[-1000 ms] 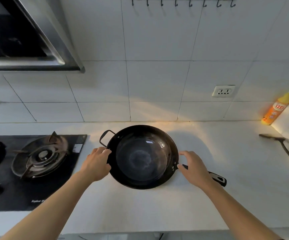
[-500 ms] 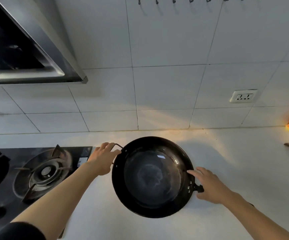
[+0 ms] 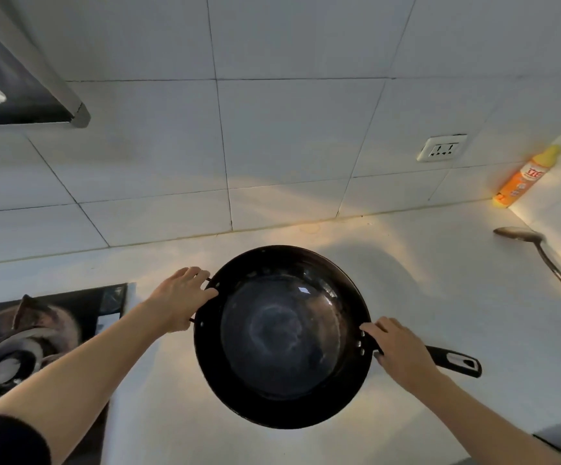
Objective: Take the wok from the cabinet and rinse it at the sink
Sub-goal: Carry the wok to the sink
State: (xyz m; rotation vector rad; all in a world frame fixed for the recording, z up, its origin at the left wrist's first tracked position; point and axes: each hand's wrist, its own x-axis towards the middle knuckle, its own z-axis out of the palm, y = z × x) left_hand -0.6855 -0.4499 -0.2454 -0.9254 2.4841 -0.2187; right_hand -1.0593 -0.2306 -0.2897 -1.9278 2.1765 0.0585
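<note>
A round black wok (image 3: 282, 333) is held up above the white countertop (image 3: 440, 297), its hollow facing me. My left hand (image 3: 180, 298) is closed around the small loop handle on the wok's left rim. My right hand (image 3: 401, 352) grips the base of the long black handle (image 3: 457, 360), which sticks out to the right. The wok's inside is dark and looks empty. No sink is in view.
A black gas hob (image 3: 37, 330) with a burner lies at the left. A range hood (image 3: 20, 88) hangs at the upper left. An orange spray bottle (image 3: 524, 177) stands in the right corner, with a metal ladle (image 3: 541, 253) and a wall socket (image 3: 442, 148) nearby.
Both hands closed on the wok's handles and lifted it off the countertop toward me. The view has tilted and shifted right, so less of the hob shows.
</note>
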